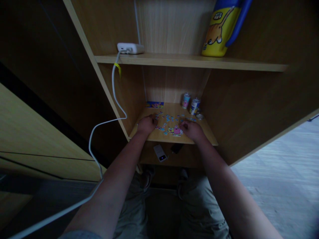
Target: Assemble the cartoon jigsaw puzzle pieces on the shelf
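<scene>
Small jigsaw puzzle pieces lie scattered over a wooden shelf board. Near the front, several pieces are joined into a partial picture with a pink figure and a yellow one. My right hand is at the right edge of this picture, its fingers curled together; whatever they pinch is too small to make out. On the left, my left hand rests by loose pieces with its fingers bent inward, and their tips are partly hidden.
Two small printed cans stand at the back right beside a round metal lid. A printed strip leans at the back left. Above are a white power bank with a cable and a yellow mug. Below lies a white device.
</scene>
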A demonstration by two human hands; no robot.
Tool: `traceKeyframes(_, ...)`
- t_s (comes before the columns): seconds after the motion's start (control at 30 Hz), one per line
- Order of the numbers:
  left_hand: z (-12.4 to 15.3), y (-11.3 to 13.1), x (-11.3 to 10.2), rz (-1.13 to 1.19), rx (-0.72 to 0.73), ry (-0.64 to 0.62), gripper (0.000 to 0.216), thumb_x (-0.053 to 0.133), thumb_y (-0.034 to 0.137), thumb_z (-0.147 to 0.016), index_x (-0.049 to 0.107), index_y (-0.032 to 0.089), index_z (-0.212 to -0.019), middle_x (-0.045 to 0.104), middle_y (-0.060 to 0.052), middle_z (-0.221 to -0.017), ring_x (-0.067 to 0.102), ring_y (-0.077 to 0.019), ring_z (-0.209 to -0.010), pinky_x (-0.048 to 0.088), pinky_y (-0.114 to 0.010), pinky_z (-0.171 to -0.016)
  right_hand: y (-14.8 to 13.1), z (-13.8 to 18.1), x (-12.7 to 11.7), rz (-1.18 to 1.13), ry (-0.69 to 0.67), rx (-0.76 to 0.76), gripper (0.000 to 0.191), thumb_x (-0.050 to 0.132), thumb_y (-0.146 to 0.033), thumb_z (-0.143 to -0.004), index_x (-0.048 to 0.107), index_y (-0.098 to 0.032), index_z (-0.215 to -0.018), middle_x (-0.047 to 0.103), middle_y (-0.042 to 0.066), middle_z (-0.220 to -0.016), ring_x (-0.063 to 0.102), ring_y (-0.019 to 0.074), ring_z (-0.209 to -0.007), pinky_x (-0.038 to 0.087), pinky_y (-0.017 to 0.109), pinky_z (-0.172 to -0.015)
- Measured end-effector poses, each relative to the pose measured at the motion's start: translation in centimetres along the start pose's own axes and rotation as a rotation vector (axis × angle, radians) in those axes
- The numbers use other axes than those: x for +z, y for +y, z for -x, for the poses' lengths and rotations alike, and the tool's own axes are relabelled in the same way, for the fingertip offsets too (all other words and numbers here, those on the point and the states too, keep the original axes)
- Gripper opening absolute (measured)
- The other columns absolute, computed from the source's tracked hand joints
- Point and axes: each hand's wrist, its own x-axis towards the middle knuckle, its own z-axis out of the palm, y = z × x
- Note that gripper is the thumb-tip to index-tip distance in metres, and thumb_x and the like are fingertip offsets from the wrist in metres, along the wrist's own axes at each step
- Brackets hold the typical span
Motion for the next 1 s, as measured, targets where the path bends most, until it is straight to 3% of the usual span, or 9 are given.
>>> traceKeyframes(0.27,-0.21,-0.11,0.31,-0.004,-0.004,-0.004,0.043,0.063,0.055,-0.111,0.072,0.017,-0.131,0.077,-0.010,-0.124,0.075,-0.0260,-0.112,0.060,-0.050,-0.104,0.19,-0.11,0.18,-0.004,-0.005,-0.016,0.022,0.063,-0.040,-0.106,0.080,-0.026,-0.106,0.086,0.005,-0.108,0.077,0.0226,-0.093,0.050,0.030,-0.079)
traceKeyframes(1.0,0.04,0.10,0.03,-0.015,-0.001,0.003,0.041,0.064,0.052,-0.111,0.072,0.017,-0.132,0.076,-0.010,-0.123,0.075,-0.0252,-0.109,0.062,-0.049,-0.101,0.08,-0.14,0.21,-0.009,-0.007,-0.001,0.022,0.063,-0.039,-0.106,0.080,-0.025,-0.106,0.086,0.006,-0.103,0.076,0.0214,-0.087,0.049,0.029,-0.076)
